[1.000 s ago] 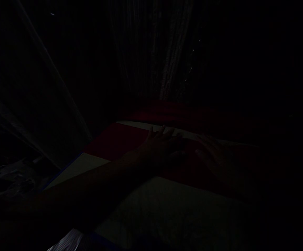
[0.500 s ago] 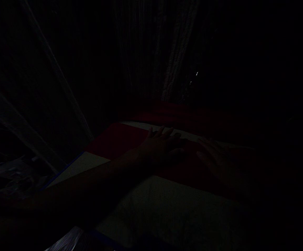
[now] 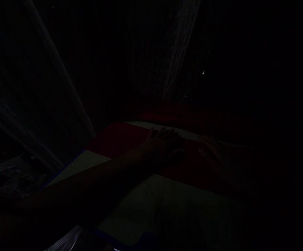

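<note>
The scene is very dark. My left hand [image 3: 162, 144] lies flat with fingers spread on a red and pale striped cloth [image 3: 115, 139] that covers a flat surface. My right hand [image 3: 216, 155] rests flat on the same cloth just to the right, fingers stretched out, barely visible. Neither hand holds anything. My left forearm crosses the pale part of the cloth from the lower left.
A pale curtain or hanging fabric [image 3: 177, 59] stands behind the surface. A slanted light-coloured bar or sheet [image 3: 62, 90] runs down at the left. Crumpled pale material [image 3: 12, 174] lies at the far left. A blue edge [image 3: 65, 167] borders the cloth.
Both hands stay flat on the cloth in nearly the same place. The view has shifted slightly and the left fingers look a little closer together.
</note>
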`<action>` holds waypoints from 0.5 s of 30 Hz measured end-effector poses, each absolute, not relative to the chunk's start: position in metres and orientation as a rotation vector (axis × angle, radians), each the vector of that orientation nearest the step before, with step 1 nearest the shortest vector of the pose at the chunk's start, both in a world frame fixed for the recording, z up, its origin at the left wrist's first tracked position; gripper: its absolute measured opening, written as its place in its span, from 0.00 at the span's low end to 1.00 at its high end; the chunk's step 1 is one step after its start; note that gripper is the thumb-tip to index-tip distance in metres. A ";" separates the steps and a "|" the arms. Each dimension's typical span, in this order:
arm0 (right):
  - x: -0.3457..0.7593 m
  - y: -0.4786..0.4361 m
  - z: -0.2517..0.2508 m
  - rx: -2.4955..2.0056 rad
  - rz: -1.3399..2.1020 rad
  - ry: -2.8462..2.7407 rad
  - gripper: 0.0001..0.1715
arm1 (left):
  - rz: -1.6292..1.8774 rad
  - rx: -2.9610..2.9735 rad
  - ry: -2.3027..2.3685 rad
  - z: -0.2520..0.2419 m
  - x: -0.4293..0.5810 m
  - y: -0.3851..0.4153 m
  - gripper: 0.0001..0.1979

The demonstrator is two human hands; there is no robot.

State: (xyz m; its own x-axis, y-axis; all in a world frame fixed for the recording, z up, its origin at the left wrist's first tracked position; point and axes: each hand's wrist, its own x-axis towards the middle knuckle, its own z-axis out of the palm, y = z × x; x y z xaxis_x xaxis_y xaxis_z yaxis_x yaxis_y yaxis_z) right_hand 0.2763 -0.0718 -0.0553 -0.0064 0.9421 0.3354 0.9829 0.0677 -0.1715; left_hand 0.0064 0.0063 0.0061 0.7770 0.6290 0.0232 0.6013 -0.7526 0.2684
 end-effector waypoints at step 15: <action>0.259 -0.076 -0.049 -1.917 -0.018 -1.955 0.42 | 0.264 2.750 0.966 0.001 0.006 0.009 0.38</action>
